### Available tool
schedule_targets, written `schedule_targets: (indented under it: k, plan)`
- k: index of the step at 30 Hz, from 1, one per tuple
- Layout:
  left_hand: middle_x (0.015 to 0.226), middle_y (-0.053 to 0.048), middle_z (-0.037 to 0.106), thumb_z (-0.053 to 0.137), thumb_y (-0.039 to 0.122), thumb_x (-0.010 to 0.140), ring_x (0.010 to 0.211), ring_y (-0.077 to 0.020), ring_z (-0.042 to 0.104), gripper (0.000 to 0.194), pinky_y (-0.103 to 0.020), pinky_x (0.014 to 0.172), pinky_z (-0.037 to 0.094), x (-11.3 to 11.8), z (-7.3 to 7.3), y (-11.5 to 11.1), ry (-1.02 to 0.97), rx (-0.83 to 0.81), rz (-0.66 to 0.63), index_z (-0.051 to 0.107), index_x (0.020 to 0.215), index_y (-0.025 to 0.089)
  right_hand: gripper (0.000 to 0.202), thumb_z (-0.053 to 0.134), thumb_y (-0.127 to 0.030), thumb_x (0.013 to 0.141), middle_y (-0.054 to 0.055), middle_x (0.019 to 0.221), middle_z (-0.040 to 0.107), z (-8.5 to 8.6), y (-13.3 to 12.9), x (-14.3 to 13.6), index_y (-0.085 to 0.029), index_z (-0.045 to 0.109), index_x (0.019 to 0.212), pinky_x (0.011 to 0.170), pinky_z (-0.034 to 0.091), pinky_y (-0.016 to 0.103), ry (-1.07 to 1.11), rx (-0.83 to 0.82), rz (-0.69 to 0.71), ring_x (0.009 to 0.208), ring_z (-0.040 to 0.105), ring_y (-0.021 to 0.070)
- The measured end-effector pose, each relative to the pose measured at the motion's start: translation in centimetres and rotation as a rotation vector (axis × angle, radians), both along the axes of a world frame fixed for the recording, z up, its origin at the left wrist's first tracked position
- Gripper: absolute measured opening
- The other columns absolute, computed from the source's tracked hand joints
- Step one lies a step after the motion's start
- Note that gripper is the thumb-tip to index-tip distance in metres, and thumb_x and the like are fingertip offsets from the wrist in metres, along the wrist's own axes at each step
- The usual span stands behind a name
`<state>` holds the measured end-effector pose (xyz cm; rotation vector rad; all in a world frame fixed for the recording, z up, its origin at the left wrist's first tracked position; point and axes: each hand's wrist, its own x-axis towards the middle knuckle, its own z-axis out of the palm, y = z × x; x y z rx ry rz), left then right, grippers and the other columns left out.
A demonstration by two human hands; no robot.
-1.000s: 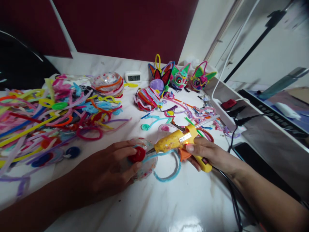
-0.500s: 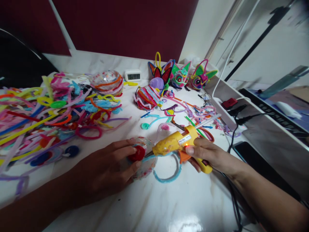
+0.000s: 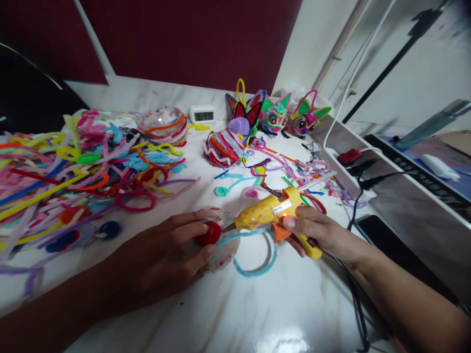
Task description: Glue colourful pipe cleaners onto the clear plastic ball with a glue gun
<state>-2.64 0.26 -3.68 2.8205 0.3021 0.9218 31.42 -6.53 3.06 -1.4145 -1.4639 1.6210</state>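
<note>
Red coil (image 3: 208, 233) on a clear ball (image 3: 225, 255), near the tabletop's (image 3: 221, 314) front edge, between two hands.
The left hand (image 3: 180, 250) reaches in from the left, palm down, its grip curled over ball and coil, a fingertip on the red; the light-blue pipe cleaner (image 3: 257, 272) trails from there, curving right. The right hand (image 3: 309, 230), forearm slanting up from the lower right corner, wraps its grip around the yellow glue gun (image 3: 263, 213), nozzle pointing left at the coil.
</note>
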Motion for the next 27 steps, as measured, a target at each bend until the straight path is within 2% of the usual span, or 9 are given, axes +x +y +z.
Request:
schedule_targets:
  k: [4, 11, 18, 23, 27]
  plan:
    - [0.144, -0.009, 0.063, 0.073, 0.015, 0.097, 0.145, -0.0296, 0.056, 0.028, -0.041, 0.115, 0.060, 0.0, 0.4, 0.0, 0.013, 0.079, -0.009, 0.071, 0.123, 0.024, 0.066, 0.067, -0.082, 0.086, -0.002, 0.049, 0.056, -0.2, 0.2, -0.2, -0.018, 0.065, 0.071, 0.043, 0.027, 0.025, 0.008, 0.010, -0.025, 0.044, 0.043, 0.0095]
    - [0.136, -0.010, 0.067, 0.069, 0.019, 0.100, 0.148, -0.0283, 0.052, 0.019, -0.038, 0.116, 0.059, 0.5, 0.9, 0.0, 0.020, 0.137, -0.007, 0.071, 0.118, 0.022, 0.065, 0.066, -0.082, 0.086, -0.002, 0.050, 0.056, -0.5, 0.3, -0.1, -0.018, 0.067, 0.074, 0.045, 0.030, 0.026, 0.021, -0.005, -0.008, 0.044, 0.044, 0.0104]
    - [0.145, -0.010, 0.062, 0.071, 0.018, 0.099, 0.147, -0.0286, 0.054, 0.031, -0.041, 0.113, 0.062, -0.1, 0.4, -0.1, 0.037, 0.090, 0.005, 0.067, 0.128, 0.025, 0.062, 0.066, -0.077, 0.088, -0.002, 0.051, 0.057, -0.3, 0.5, 0.2, -0.017, 0.069, 0.076, 0.046, 0.035, 0.026, 0.026, -0.019, 0.032, 0.044, 0.047, 0.0112]
    - [0.139, -0.009, 0.064, 0.064, 0.014, 0.101, 0.146, -0.0274, 0.054, 0.024, -0.039, 0.116, 0.060, 0.6, 1.2, -0.1, 0.032, 0.096, -0.002, 0.068, 0.123, 0.023, 0.061, 0.066, -0.076, 0.090, -0.002, 0.050, 0.057, -0.2, 0.4, 0.2, -0.017, 0.069, 0.074, 0.046, 0.035, 0.026, 0.034, -0.028, 0.034, 0.044, 0.047, 0.0111]
    - [0.129, -0.010, 0.067, 0.064, 0.018, 0.100, 0.144, -0.0265, 0.057, 0.019, -0.035, 0.115, 0.062, 0.9, 1.6, -0.2, -0.018, 0.143, 0.005, 0.070, 0.118, 0.023, 0.063, 0.068, -0.078, 0.087, -0.002, 0.049, 0.057, -0.2, 0.3, 0.2, -0.017, 0.068, 0.073, 0.046, 0.033, 0.025, 0.035, -0.040, 0.033, 0.043, 0.044, 0.0095]
